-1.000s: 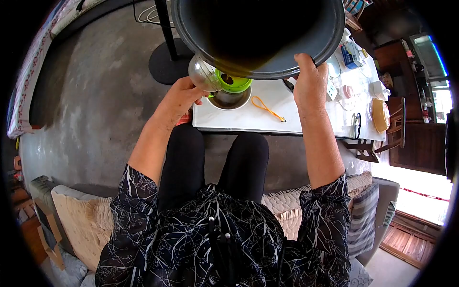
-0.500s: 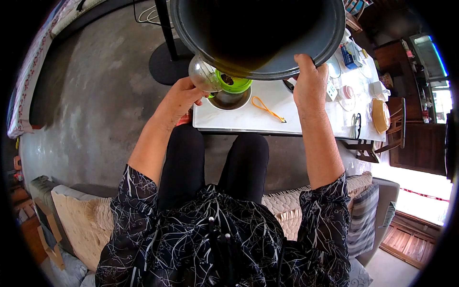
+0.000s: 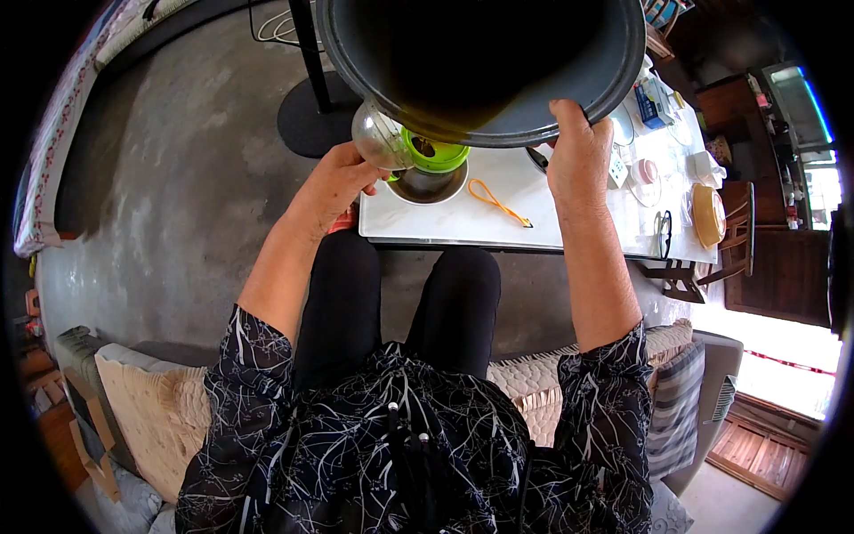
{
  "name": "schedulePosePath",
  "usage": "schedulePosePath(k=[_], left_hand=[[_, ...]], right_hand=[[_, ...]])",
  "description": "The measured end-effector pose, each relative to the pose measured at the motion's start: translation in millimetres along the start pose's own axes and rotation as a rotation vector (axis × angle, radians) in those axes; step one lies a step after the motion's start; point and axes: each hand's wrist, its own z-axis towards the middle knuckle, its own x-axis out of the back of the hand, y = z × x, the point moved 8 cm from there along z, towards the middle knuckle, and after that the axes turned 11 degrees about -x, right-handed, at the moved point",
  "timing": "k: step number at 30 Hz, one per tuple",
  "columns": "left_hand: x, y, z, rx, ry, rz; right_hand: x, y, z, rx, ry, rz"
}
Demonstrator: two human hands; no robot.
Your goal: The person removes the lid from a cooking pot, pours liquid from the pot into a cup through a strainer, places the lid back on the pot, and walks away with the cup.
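My right hand point(image 3: 580, 151) grips the rim of a large grey pot point(image 3: 534, 125), thumb on the inner side. The pot is tilted toward me, with dark brown liquid pooled at its lower lip. My left hand point(image 3: 342, 173) is closed on a clear, rounded vessel point(image 3: 381, 142) just under the pot's left rim. Right beside it, a green strainer point(image 3: 445, 160) with dark bits inside sits over a white bowl point(image 3: 429, 198) holding brownish liquid. The strainer's far side is hidden beneath the pot.
A yellow cord loop point(image 3: 498, 206) lies on the white table point(image 3: 534, 233) near its front edge. Further right are glasses point(image 3: 665, 234), a pink-lidded container point(image 3: 644, 171), a blue box point(image 3: 655, 103) and a yellow basket point(image 3: 708, 216). A black stand base point(image 3: 307, 120) is on the floor at left.
Almost nothing differs. The pot and my right hand have shifted very slightly to the right; my left hand keeps its place by the strainer.
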Motion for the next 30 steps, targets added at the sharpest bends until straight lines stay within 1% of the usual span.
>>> schedulePosePath(k=[11, 14, 17, 20, 22, 25, 30], left_hand=[[0.1, -0.2, 0.6, 0.009, -0.005, 0.042], [1.0, -3.2, 1.1, 0.014, -0.014, 0.044], [0.6, -2.3, 0.6, 0.012, -0.019, 0.036], [0.4, -1.8, 0.2, 0.024, -0.012, 0.053], [0.5, -1.4, -0.2, 0.033, -0.005, 0.064], [-1.2, 1.4, -0.3, 0.017, -0.009, 0.042], [-1.3, 1.4, -0.1, 0.001, -0.014, 0.029]], right_hand=[[-0.7, -3.2, -3.9, -0.001, -0.003, -0.020], [1.1, -4.2, -5.5, -0.015, 0.042, -0.055], [0.0, -3.2, -4.8, -0.011, 0.024, -0.004], [1.5, -2.8, -3.6, -0.008, 0.027, -0.031], [3.7, -1.9, -0.5, 0.023, 0.052, -0.124], [4.6, -0.7, 0.2, 0.030, 0.074, -0.112], [1.4, -5.6, -5.6, 0.016, 0.048, -0.101]])
